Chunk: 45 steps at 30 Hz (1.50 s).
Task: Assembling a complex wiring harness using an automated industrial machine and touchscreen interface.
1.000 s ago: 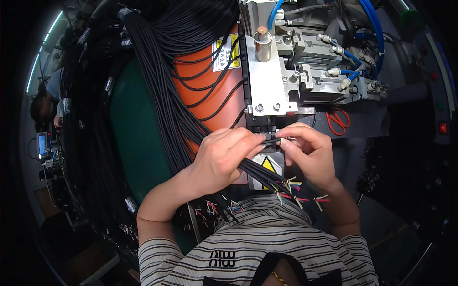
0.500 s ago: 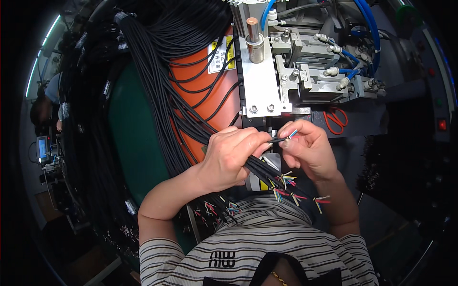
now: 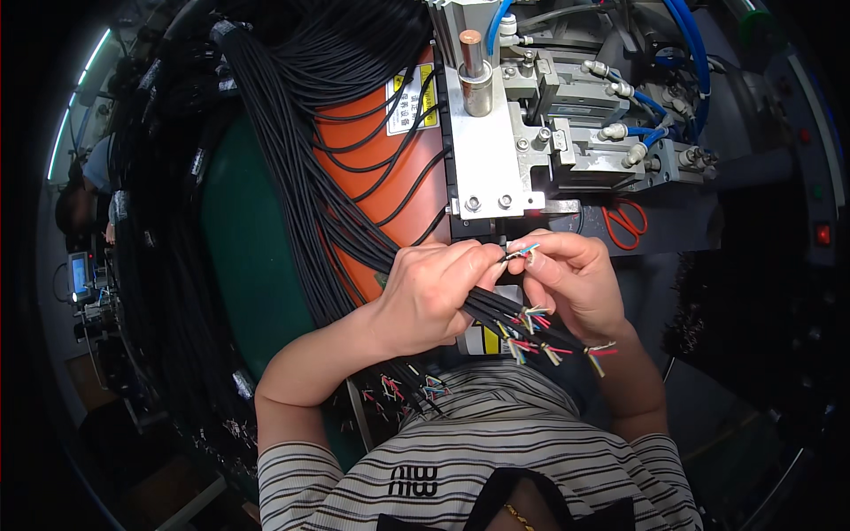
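Two-handed, pinching one black cable (image 3: 507, 257) in left grip (image 3: 434, 288) and, toward three o'clock, its coloured wires (image 3: 529, 250) in right grip (image 3: 577, 276).

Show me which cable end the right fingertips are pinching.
The uppermost cable end, between left hand and right hand; the other cable ends splay lower down.

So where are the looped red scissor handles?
Head view, right of centre: the looped red scissor handles lie beyond the bare right hand, below the silver metal machinery.
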{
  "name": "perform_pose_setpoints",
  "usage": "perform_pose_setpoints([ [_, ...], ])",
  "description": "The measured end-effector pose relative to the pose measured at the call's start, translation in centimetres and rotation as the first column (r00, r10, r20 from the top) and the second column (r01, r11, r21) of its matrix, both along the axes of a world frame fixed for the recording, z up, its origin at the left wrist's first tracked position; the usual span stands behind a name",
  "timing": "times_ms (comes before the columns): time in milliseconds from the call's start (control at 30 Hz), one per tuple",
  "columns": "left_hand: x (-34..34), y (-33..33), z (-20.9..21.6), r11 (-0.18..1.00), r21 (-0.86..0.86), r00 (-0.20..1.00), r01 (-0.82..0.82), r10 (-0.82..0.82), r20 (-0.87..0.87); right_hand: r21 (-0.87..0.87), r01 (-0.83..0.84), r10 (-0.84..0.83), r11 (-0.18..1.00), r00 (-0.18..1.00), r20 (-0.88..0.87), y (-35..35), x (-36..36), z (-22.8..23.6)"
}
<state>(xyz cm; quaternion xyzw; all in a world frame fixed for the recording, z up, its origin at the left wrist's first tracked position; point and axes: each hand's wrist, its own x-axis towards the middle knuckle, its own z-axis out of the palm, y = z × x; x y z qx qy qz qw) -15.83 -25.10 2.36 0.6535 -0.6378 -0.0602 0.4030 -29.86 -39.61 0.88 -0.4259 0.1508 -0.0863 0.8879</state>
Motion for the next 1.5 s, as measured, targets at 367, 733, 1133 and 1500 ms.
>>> perform_pose_setpoints([
  [367, -0.6, 0.8, 0.5, 0.995, 0.082, 0.979, -0.06, 0.043, 0.197, -0.994, 0.083, -0.104, 0.065, 0.992, 0.076, -0.3, 0.5, 0.6],
  [733, 0.1, 0.8, 1.2, 0.979, 0.202, 0.97, -0.019, -0.032, 0.242, -0.995, 0.092, -0.128, 0.031, 0.988, 0.088, 0.0, 0.4, -0.1],
  [1133, -0.2, 0.8, 1.4, 0.974, 0.224, 0.917, 0.006, -0.095, 0.386, -0.994, 0.104, -0.151, -0.016, 0.983, 0.105, 0.5, 0.4, 0.2],
  [1500, -1.0, -0.1, 2.7, 0.953, 0.3, 0.867, -0.046, -0.111, 0.485, -0.985, 0.172, -0.203, -0.015, 0.964, 0.172, 0.1, 0.7, -0.4],
])
